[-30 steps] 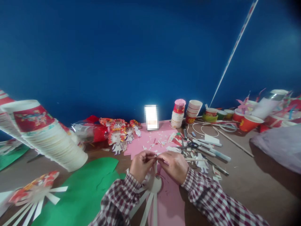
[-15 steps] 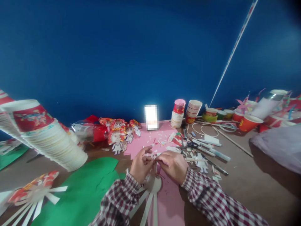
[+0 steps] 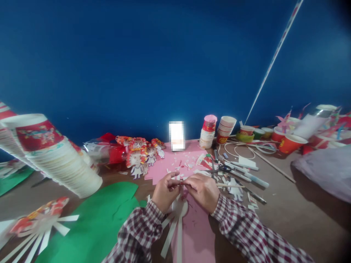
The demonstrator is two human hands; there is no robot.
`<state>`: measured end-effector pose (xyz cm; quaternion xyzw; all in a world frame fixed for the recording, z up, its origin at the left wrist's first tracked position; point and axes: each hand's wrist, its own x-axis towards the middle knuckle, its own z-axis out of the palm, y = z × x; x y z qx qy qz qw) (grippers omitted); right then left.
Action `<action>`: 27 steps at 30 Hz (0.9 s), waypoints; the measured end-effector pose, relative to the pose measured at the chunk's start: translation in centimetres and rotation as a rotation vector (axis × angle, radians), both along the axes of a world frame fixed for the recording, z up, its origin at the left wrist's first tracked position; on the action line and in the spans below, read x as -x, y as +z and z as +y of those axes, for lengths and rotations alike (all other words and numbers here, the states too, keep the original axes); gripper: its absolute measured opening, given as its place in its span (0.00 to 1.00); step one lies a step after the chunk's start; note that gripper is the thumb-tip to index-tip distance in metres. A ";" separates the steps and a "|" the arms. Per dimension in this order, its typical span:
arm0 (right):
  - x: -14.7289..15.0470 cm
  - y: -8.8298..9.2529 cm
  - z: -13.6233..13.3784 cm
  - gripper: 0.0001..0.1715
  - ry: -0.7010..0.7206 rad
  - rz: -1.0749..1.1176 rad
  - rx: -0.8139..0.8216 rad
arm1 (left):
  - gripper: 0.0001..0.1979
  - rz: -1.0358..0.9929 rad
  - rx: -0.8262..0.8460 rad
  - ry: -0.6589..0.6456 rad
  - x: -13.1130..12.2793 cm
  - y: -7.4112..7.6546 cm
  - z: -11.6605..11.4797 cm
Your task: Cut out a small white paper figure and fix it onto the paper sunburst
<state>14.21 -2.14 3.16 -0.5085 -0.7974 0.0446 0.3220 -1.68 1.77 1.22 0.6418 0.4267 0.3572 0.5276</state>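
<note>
Low in the middle, a paper cup cut into long white strips (image 3: 181, 209) hangs between my hands, its round base facing me and several strips fanning down. My left hand (image 3: 166, 191) pinches the upper part with thumb and fingertips. My right hand (image 3: 202, 190) also has its fingertips pressed together, almost touching the left ones at the same spot. The exact bit held there is small and partly hidden by my fingers. Under the hands lies a sheet of pink paper (image 3: 201, 233) with paper scraps on it.
Tall stacked paper cups (image 3: 64, 160) lean at left, above green paper (image 3: 104, 208) and another strip-cut cup (image 3: 41, 226). Paper figures (image 3: 137, 160) stand behind. On the right are scissors (image 3: 225, 168), pens (image 3: 257, 179), a stick (image 3: 276, 168), cups (image 3: 292, 143) and a plastic bag (image 3: 326, 170).
The strip-cut cup has turned a little in my fingers, and its hanging strips have shifted. My fingertips have moved slightly, while both hands stay in nearly the same place.
</note>
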 end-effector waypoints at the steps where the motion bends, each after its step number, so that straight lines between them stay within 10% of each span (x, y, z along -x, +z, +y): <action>1: 0.0 0.0 0.0 0.08 -0.002 -0.007 0.002 | 0.23 0.001 0.006 0.001 0.0 -0.1 0.0; 27: 0.4 0.1 -0.3 0.08 0.002 -0.118 0.011 | 0.19 0.075 -0.086 -0.028 0.4 0.9 0.1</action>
